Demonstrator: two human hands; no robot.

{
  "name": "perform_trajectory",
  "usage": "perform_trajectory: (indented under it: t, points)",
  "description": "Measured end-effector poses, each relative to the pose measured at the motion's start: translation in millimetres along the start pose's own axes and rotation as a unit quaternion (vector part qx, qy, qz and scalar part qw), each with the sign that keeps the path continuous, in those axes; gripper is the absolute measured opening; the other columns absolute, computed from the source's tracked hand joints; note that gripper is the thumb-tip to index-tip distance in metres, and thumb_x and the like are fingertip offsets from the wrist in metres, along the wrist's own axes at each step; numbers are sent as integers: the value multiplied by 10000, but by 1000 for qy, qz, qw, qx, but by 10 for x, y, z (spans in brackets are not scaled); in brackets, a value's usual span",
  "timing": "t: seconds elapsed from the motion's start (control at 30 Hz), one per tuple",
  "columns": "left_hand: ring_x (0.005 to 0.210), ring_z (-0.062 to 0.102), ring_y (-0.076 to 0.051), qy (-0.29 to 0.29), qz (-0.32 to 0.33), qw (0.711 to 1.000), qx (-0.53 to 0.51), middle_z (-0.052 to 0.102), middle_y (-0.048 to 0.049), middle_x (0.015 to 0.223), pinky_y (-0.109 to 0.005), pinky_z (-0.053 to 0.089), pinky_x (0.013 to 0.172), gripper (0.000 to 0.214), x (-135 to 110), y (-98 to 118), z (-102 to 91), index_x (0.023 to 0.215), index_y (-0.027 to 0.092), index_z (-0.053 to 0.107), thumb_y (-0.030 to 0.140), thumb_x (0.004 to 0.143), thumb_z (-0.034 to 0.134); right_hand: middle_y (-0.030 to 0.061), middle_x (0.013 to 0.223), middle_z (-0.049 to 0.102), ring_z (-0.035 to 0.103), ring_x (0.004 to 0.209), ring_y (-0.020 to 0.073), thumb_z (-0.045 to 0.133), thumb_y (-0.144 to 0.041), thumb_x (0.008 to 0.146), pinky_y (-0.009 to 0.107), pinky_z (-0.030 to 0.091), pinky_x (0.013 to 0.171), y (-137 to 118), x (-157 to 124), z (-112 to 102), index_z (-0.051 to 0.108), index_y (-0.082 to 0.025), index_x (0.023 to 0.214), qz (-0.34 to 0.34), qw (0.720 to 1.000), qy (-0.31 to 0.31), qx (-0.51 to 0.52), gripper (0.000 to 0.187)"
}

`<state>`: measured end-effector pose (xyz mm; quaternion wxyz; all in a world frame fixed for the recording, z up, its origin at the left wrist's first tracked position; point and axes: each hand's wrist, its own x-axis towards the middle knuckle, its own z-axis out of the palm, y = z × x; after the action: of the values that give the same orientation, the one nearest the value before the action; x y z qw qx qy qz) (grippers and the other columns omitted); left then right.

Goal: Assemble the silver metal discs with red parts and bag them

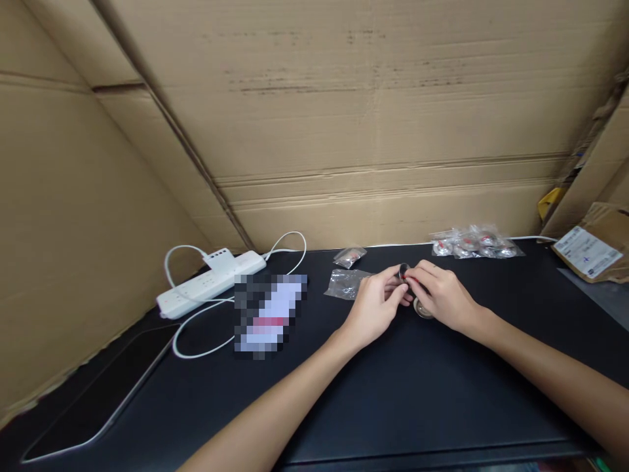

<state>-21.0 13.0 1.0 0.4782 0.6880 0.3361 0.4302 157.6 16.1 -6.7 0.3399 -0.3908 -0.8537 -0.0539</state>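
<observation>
Both hands meet over the black table, right of the middle. My left hand is closed around a small round metal piece, which looks like a shallow cup or lid. Fingers of my right hand pinch at the same spot, where a bit of red shows between the fingertips; what exactly they grip is mostly hidden. Beneath the right fingers lies a second round metal part on the table, partly covered. An opened-out clear plastic bag lies beside my left hand.
Several bagged round metal pieces lie at the back right, and one small bag at the back middle. A power strip with white cables, a blurred-out phone-like object and a dark tablet occupy the left. Cardboard walls enclose the table.
</observation>
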Motion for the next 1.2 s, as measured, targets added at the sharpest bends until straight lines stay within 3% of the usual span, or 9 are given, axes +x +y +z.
perform_trajectory:
  t: [0.17,0.33,0.5,0.7,0.8,0.93,1.07,1.2]
  points:
    - [859,733,-233,-3,38,990,135,748,-111,990,-383,610,801,362,-48,31,2,1279,145,599,225,930,550,60,805,638,600,670,167,507,-200,953,294,483,643,-31,32,12,683,-182,924,69,994,44,78,180]
    - [846,737,-222,15,21,992,125,741,-136,1032,-374,612,807,432,-40,23,-3,1348,102,550,223,933,549,58,822,666,620,687,167,531,-193,952,292,494,652,-28,36,18,700,-188,948,54,992,50,104,169]
    - [784,732,-201,24,10,995,95,738,-142,1010,-356,621,763,435,-24,5,9,1340,71,551,194,923,558,97,935,663,651,790,189,458,-145,976,288,507,665,17,24,-46,682,-170,1010,-16,1000,-22,-1,228]
    - [850,731,-223,27,49,983,176,746,-131,998,-386,596,837,409,-42,-22,13,1324,73,560,175,928,549,98,935,639,597,655,164,512,-75,899,276,448,569,-46,70,-127,664,-122,1018,-49,983,-117,-133,198]
    - [908,721,-230,16,91,969,228,739,-133,1041,-383,580,856,407,-57,-56,10,1332,83,555,150,931,540,76,863,630,559,612,144,511,-60,874,267,416,557,-101,87,-130,675,-125,885,-12,989,-113,-95,177]
    - [883,704,-223,10,150,946,286,726,-122,1040,-366,576,805,394,-74,-114,-1,1335,108,557,171,946,544,29,708,627,550,611,129,550,-41,828,248,413,598,-103,107,-118,698,-141,743,94,992,-42,68,198]
    - [874,695,-211,19,186,934,303,717,-103,1071,-358,575,782,397,-66,-118,-16,1358,165,550,197,962,540,-11,591,635,474,516,111,643,-156,796,240,367,520,-49,145,-134,756,-169,767,226,953,4,203,118]
    - [878,711,-206,54,199,934,291,726,-107,1087,-363,585,816,414,-38,-76,-32,1358,143,550,189,946,566,0,607,649,469,515,115,632,-220,807,250,373,520,-79,174,-157,784,-170,848,234,947,23,217,165]
